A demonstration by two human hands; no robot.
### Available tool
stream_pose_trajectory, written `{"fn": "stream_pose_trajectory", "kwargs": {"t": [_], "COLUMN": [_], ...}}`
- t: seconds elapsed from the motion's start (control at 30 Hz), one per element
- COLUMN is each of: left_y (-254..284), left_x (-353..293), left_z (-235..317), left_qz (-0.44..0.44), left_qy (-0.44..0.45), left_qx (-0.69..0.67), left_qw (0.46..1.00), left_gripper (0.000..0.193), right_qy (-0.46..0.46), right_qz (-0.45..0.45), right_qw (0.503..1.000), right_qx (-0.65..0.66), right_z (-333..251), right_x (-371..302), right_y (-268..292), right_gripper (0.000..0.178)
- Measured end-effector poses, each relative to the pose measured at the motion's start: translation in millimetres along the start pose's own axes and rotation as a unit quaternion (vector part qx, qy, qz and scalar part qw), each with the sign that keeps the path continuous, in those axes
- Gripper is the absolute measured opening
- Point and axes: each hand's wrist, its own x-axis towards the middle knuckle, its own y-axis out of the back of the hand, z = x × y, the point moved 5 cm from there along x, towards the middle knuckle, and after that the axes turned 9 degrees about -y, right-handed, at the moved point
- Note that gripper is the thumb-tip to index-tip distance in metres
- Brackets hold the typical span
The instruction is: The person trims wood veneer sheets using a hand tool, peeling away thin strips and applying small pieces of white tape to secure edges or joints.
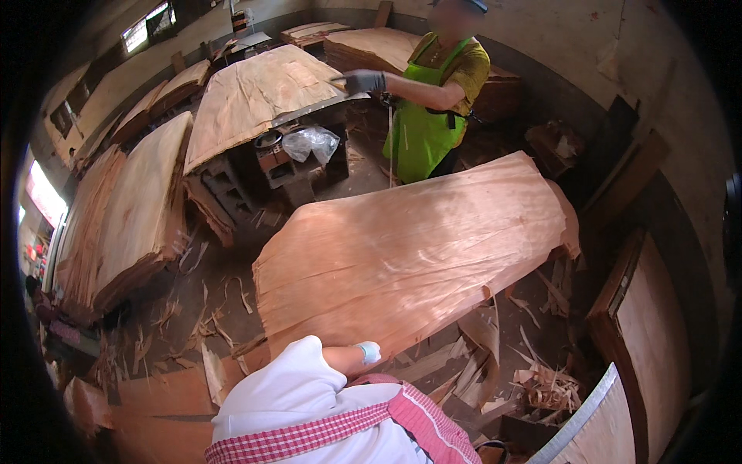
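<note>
My left arm, in a white sleeve with a red checked strap over the shoulder, reaches in from the lower edge. At its end my left hand (371,353) shows as a small pale blue and white patch, perhaps a glove. It lies at the near edge of a large, thin, reddish wood veneer sheet (417,240); the fingers cannot be made out. My right hand is out of sight. Across the sheet stands a person in a green apron (421,139), one arm stretched left, a dark-gloved hand (362,81) near another veneer stack (263,93).
Tall veneer stacks (143,209) line the left side. Wood scraps (545,387) and torn strips litter the floor around the sheet. Boards (653,332) lean at the right. Under the far stack are blocks and a clear plastic bag (311,144).
</note>
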Motion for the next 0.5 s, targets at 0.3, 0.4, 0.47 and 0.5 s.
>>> {"fn": "stream_pose_trajectory", "kwargs": {"t": [0.3,0.4,0.47,0.5], "left_y": [-4,-1,2,2], "left_x": [3,5,2,0], "left_z": [-16,-11,-8,-6], "left_qz": [-0.009,-0.011,-0.008,-0.007], "left_qy": [0.027,0.03,0.033,0.033], "left_qx": [-0.001,-0.008,-0.017,-0.022], "left_qw": [1.0,0.999,0.999,0.999], "left_gripper": [0.025,0.025,0.025,0.025], "right_qy": [-0.001,-0.008,-0.007,-0.007], "right_qz": [-0.021,-0.011,-0.005,0.0], "right_qw": [0.998,0.999,0.999,0.999], "right_qx": [-0.052,-0.046,-0.041,-0.039], "right_z": [-10,-5,-1,0], "right_x": [-5,-3,1,2], "right_y": [1,2,2,0], "right_gripper": [0.043,0.043,0.044,0.044]}}
